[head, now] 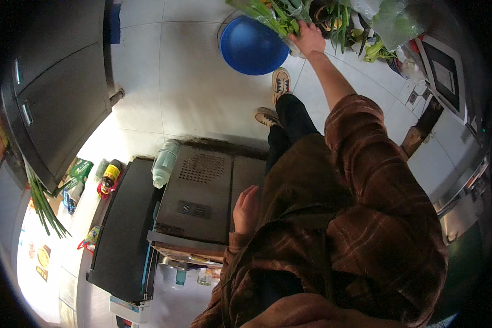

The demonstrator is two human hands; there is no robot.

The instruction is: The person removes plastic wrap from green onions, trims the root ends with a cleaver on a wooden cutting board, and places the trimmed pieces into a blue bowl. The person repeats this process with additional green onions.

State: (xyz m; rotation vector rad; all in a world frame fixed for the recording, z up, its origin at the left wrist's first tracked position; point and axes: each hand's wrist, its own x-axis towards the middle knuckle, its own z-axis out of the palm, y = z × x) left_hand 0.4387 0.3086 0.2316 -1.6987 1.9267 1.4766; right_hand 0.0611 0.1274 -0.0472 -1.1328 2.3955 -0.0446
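Note:
My right hand (309,39) reaches far forward and is closed around a bunch of leafy green vegetables (279,18). Clear plastic wraps part of the bunch. Just left of that hand, a round blue plastic basin (252,47) stands on the tiled floor, and the greens overlap its rim. My left hand (246,210) hangs by my hip, beside a grey metal cabinet (203,176) with a perforated panel. Its fingers are loosely extended, and I see nothing in them.
More vegetables and plastic bags (393,24) are heaped at the upper right, near a framed panel (445,76). A translucent bottle (166,164) lies on the grey cabinet's edge. Dark drawers (65,110) stand left, with scallions (45,205) below. My shoes (281,84) are near the basin.

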